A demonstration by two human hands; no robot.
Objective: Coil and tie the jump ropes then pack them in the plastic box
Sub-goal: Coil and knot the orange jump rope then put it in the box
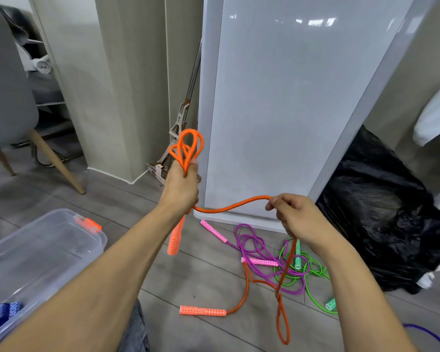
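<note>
My left hand [182, 185] is raised and grips several loops of the orange jump rope [229, 207]; one orange handle [174, 238] dangles below that hand. My right hand [294, 215] pinches the same rope farther along, a slack span running between the hands. The rest of the rope trails to the floor, ending at the other orange handle [202, 311]. A purple rope with pink handles [259, 246] and a green rope [313, 278] lie tangled on the floor. The clear plastic box [43, 247] stands at the lower left with a blue rope [0, 313] inside.
A white panel [285, 110] leans upright behind the ropes. A black plastic bag [381, 219] sits at the right. A grey chair [10, 97] with wooden legs stands at the left. A tool with a long handle [186, 118] leans against the wall. Another purple rope [427, 335] shows at the bottom right.
</note>
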